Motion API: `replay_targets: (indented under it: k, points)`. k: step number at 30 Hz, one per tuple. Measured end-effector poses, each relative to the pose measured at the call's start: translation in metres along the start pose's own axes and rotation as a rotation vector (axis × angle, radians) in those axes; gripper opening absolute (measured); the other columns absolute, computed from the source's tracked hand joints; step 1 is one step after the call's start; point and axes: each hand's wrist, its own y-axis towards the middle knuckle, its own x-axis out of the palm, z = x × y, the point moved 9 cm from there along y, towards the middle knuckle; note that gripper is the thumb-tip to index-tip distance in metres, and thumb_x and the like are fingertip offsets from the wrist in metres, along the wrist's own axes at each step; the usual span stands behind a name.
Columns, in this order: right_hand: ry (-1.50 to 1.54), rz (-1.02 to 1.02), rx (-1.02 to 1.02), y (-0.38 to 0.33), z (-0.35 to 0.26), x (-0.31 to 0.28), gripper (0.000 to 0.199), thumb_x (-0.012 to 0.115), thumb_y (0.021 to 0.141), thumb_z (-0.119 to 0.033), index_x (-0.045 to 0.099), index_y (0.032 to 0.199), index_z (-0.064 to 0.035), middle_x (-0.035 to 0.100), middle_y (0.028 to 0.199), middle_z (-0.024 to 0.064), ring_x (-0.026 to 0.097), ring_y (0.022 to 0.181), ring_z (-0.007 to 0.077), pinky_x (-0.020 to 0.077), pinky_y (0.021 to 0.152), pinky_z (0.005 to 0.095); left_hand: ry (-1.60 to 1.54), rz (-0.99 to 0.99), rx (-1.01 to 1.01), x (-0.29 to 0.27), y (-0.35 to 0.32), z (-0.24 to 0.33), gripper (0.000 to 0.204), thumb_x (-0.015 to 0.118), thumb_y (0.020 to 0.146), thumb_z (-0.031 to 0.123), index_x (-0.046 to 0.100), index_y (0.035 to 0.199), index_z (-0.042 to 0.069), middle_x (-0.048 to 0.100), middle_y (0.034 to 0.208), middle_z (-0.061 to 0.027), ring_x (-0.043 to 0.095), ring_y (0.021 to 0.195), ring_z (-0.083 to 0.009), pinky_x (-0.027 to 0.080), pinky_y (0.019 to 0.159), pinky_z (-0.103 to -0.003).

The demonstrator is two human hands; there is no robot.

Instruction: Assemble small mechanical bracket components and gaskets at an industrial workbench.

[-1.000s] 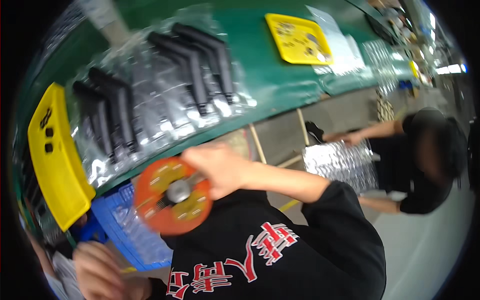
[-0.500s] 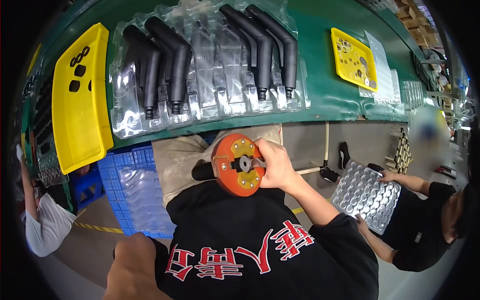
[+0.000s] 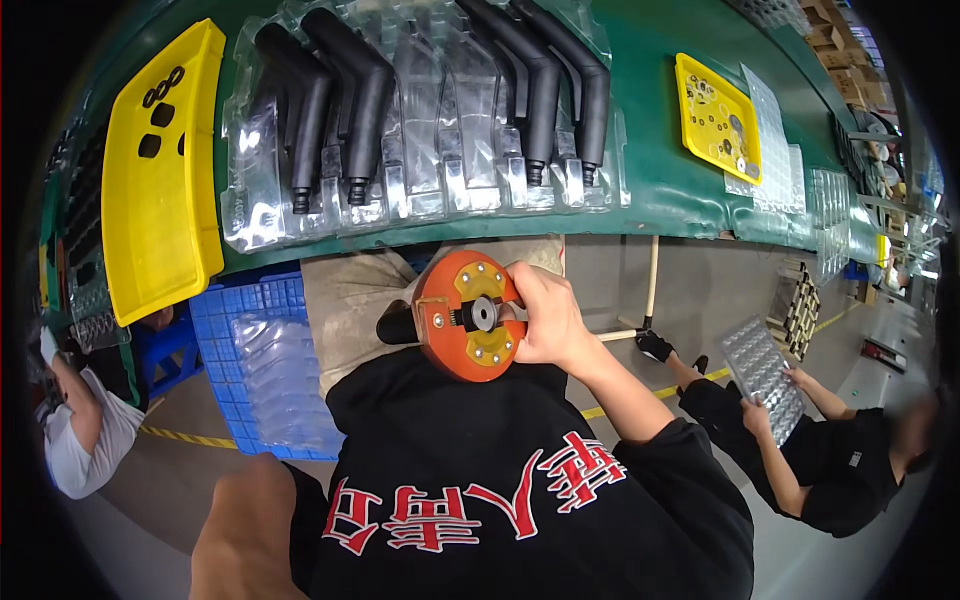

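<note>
1. Right hand (image 3: 550, 318) clamped on a round orange-and-yellow tool (image 3: 470, 316) above the lap; left hand's grip cannot be told.
2. Green bench (image 3: 650, 150) bears angled black tubes (image 3: 368, 100) in a clear plastic tray (image 3: 412, 110).
3. Yellow-and-black tape (image 3: 190, 437) crosses the grey floor (image 3: 700, 275).

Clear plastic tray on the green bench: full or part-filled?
Part-filled. The clear tray holds four black angled tubes, two toward each side, with bare slots between the pairs.
</note>
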Motion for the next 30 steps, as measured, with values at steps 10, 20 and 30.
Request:
replay_targets:
  k: [10, 20, 30]
  points:
    - [0.036, -0.003, -0.011, 0.002, -0.003, -0.001, 0.035, 0.065, 0.059, 0.001, 0.051, 0.091, -0.0029, 0.054, 0.067, 0.0102, 0.046, 0.053, 0.0275, 0.0411, 0.053, 0.0348, -0.083, -0.326, -0.079, -0.002, -0.025, 0.002, 0.019, 0.051, 0.097, 0.005, 0.061, 0.113, 0.004, 0.06, 0.076, -0.0183, 0.052, 0.053, -0.023, 0.046, 0.05, -0.034]
    - [0.028, -0.026, 0.007, 0.003, 0.001, 0.002, 0.034, 0.066, 0.059, 0.0, 0.053, 0.091, -0.0019, 0.054, 0.067, 0.0093, 0.047, 0.054, 0.0272, 0.0424, 0.054, 0.034, 0.372, -0.233, 0.33, -0.033, 0.011, 0.034, 0.027, 0.058, 0.093, 0.02, 0.065, 0.07, 0.008, 0.065, 0.077, -0.0107, 0.062, 0.054, -0.019, 0.046, 0.043, -0.022]
    - [0.004, 0.018, -0.021, 0.0, 0.003, 0.003, 0.041, 0.083, 0.061, -0.018, 0.054, 0.086, -0.0027, 0.047, 0.064, 0.003, 0.038, 0.052, 0.0196, 0.0386, 0.052, 0.0288, 0.689, -0.091, 0.328, -0.031, 0.004, 0.009, 0.014, 0.061, 0.087, 0.019, 0.065, 0.08, 0.007, 0.065, 0.087, -0.0117, 0.062, 0.065, -0.0214, 0.046, 0.055, -0.026]
